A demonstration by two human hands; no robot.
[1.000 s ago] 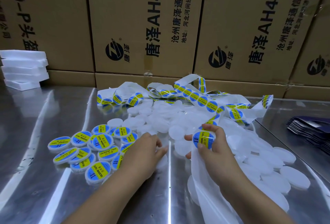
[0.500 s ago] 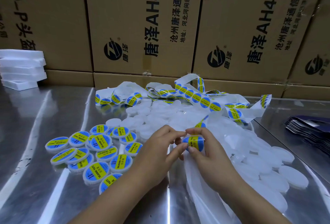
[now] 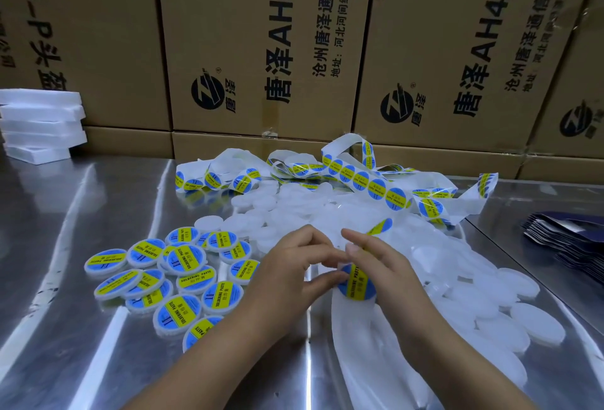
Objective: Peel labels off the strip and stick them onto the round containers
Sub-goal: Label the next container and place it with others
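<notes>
Head view: over a steel table, the left hand and right hand meet on one blue-and-yellow label, fingers curled, left thumb and right forefinger pinching its rim, while bare backing strip trails below. Whether a container lies under it cannot be told. Thin, limp and tacky, the label would likely crease, so its very edge looks the safest hold; the light white containers suit a rim grip.
</notes>
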